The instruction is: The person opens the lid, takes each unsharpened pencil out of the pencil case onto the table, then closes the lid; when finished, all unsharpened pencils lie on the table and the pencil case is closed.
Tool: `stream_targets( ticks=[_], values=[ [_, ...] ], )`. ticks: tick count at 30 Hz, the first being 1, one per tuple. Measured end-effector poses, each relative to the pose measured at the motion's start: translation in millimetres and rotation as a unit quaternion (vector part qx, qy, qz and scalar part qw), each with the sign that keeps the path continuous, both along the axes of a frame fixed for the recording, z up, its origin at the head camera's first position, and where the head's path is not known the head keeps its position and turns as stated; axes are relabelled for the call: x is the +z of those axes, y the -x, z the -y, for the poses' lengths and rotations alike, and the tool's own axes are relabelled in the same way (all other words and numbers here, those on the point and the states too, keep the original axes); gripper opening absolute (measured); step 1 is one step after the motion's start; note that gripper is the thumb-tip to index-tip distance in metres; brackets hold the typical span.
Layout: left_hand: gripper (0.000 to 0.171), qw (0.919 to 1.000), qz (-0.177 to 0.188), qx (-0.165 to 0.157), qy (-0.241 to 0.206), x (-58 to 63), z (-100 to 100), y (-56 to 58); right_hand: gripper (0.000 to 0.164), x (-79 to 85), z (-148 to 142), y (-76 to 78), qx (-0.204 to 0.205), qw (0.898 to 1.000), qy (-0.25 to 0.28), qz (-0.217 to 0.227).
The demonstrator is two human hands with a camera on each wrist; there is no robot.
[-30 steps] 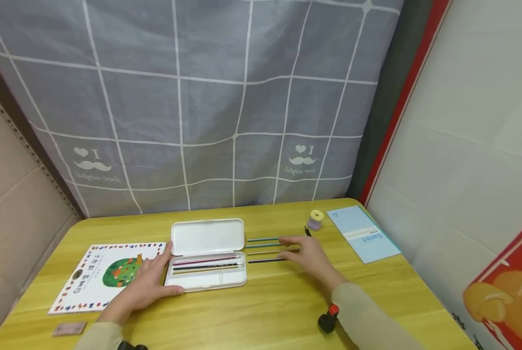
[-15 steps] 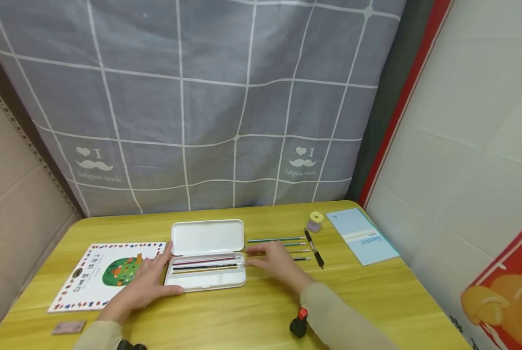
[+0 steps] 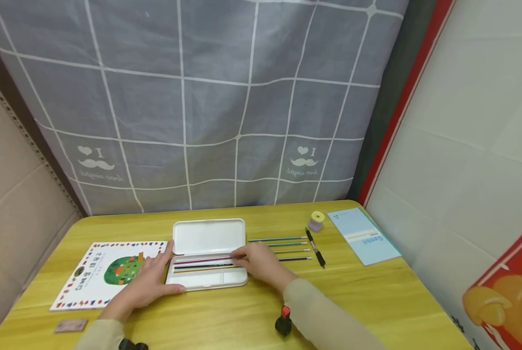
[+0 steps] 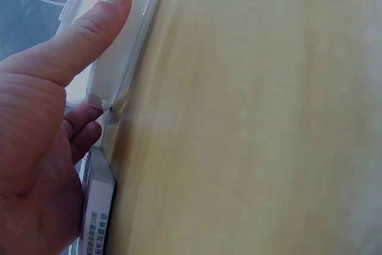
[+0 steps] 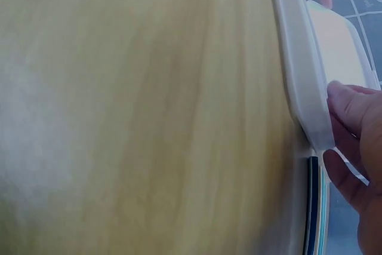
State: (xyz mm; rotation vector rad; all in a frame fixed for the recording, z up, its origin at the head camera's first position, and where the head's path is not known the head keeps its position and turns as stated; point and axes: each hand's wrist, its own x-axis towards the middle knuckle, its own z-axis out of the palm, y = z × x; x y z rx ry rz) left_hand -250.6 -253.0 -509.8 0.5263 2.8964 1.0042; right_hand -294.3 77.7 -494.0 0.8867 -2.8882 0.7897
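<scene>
A white pencil case [image 3: 199, 281] lies with its lid swung back, holding several pencils [image 3: 197, 261]. My left hand [image 3: 146, 284] grips its left end, thumb along the front edge and index finger by the hinge. In the left wrist view, that thumb lies over the case's wall [image 4: 128, 46]. My right hand [image 3: 261, 262] reaches over the case's right end, thumb and fingertips at the pencils' ends, which it hides. I cannot tell whether it pinches one. Several loose pencils [image 3: 282, 238] lie side by side to the right, partly behind the right hand.
A black pen [image 3: 315, 248] lies slanted beyond the loose pencils, near a small yellow-and-purple container [image 3: 316, 221]. A light blue notebook [image 3: 363, 236] is at the far right. A picture book [image 3: 90, 282] and a pinkish block [image 3: 70, 325] lie at left.
My right hand has moved left from the loose pencils to the right end of the pencil case, uncovering the black pen and the pencils' right ends. The left hand has stayed in place.
</scene>
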Motion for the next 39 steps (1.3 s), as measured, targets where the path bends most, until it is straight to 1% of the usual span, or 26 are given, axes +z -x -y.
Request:
stream_targets(
  ticks=[5,9,15,19,28,30,32,36,39],
  values=[
    [0.134,1.0000,0.002,0.000,-0.001,-0.8,1,1.2,0.021,-0.9,7,0.5,0.010,0.999,-0.031,-0.022],
    [0.134,1.0000,0.006,0.002,-0.002,-0.9,1,-0.4,0.019,0.7,11,1.4,0.016,0.998,-0.053,-0.028],
    [0.133,0.9999,0.011,0.005,-0.001,-1.9,2,-1.4,0.015,4.3,17,3.0,0.030,0.997,-0.065,-0.009],
    [0.133,0.9999,0.009,0.003,-0.004,-0.4,1,-1.3,0.015,6.3,19,3.3,0.029,0.997,-0.066,0.007],
    [0.133,1.0000,0.004,0.000,-0.006,0.1,1,-1.1,0.017,6.5,23,4.7,0.031,0.997,-0.072,0.008],
    [0.133,1.0000,0.001,0.001,-0.005,-0.2,1,-1.3,0.018,6.0,23,4.5,0.032,0.997,-0.068,0.009],
    [0.133,1.0000,-0.002,0.002,-0.003,-0.2,1,-1.7,0.017,4.8,21,4.5,0.031,0.998,-0.053,0.015],
    [0.132,0.9999,-0.010,0.000,-0.002,-0.9,1,-1.8,0.017,0.3,17,5.8,0.024,0.999,-0.004,0.035],
    [0.132,1.0000,-0.009,0.001,-0.002,-1.5,0,-0.8,0.016,-3.1,14,7.4,0.024,0.998,0.037,0.047]
  ],
)
